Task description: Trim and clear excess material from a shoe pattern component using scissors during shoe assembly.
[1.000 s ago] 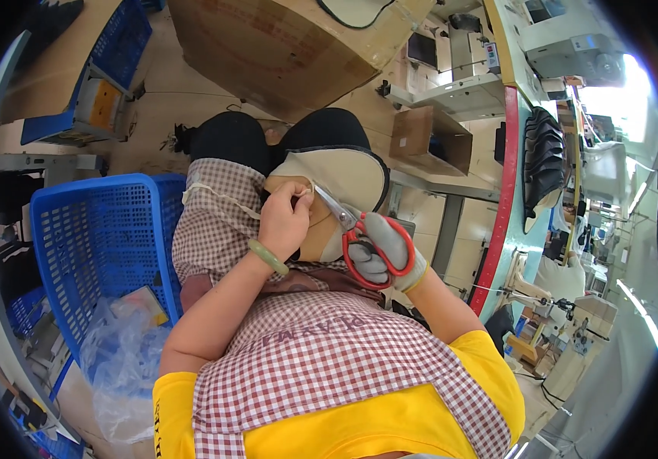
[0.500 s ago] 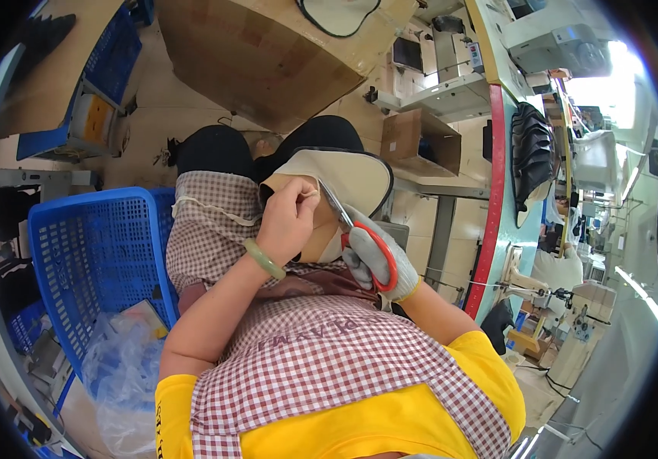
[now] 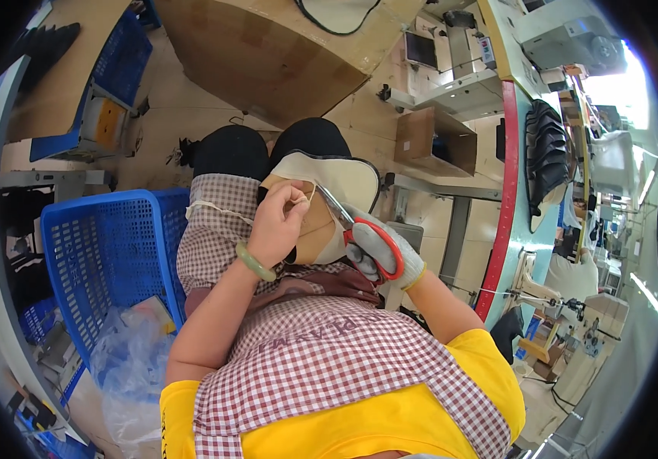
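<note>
Viewed remotely, I log the left hand (image 3: 276, 222) as bare, thumb and fingertips pinched together on a thin pale strip (image 3: 304, 200), a green bangle (image 3: 255, 262) at its wrist. The right hand (image 3: 376, 249), in a grey knit glove, is closed around the red handles of a pair of scissors (image 3: 344, 215); the blades point up and left, tips just beside the pinch. I cannot tell how far the blades are parted, nor whether they touch the strip. Under both lies the work: a cream fabric panel (image 3: 348, 174) with black edging, over a tan piece (image 3: 321, 220), on the lap. My judgement on technique: hold the strip lightly taut, lay the blades flat and close to its base, cut with the tips only, and keep the panel, its edging and the bare fingertips out of the bite. A second pale length (image 3: 218, 207) crosses the left thigh; whether it joins the pinched one I cannot see. Farther out: checked apron (image 3: 329, 359), blue plastic crate (image 3: 103, 264) at left with a clear bag (image 3: 126, 375) beside it, large cardboard carton (image 3: 268, 57) ahead, and a red-edged bench (image 3: 503, 191) at right bearing a black pleated piece (image 3: 547, 153).
</note>
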`<control>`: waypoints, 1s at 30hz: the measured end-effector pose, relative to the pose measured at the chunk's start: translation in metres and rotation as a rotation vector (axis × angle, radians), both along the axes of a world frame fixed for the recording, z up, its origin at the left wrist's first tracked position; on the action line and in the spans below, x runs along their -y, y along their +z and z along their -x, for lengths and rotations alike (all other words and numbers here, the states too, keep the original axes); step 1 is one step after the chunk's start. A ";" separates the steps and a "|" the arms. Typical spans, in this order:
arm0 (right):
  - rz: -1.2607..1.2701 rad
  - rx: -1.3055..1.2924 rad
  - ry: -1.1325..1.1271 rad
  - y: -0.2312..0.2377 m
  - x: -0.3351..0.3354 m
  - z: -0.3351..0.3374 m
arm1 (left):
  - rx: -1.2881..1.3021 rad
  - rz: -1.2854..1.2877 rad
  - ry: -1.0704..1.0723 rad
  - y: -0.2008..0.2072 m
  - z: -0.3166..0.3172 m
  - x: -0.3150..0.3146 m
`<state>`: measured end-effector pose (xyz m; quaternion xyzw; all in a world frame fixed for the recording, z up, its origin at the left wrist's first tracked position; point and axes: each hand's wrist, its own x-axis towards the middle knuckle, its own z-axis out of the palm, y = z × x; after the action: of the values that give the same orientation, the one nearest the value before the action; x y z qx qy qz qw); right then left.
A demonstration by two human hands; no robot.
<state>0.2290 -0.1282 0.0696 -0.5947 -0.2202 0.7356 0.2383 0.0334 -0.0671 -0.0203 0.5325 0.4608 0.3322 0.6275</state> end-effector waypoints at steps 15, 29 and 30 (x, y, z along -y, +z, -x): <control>0.082 -0.170 -0.056 -0.011 -0.011 -0.023 | 0.362 0.285 -0.249 -0.005 0.019 -0.015; 0.119 0.024 0.315 0.026 -0.055 -0.014 | 0.608 0.337 -0.406 -0.022 0.052 -0.020; 0.122 0.025 0.318 0.025 -0.056 -0.015 | 0.610 0.338 -0.402 -0.022 0.054 -0.023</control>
<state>0.2440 -0.0718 0.0949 -0.5748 -0.2696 0.7685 0.0797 -0.0202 -0.0443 -0.0426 0.3782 0.1879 0.2652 0.8668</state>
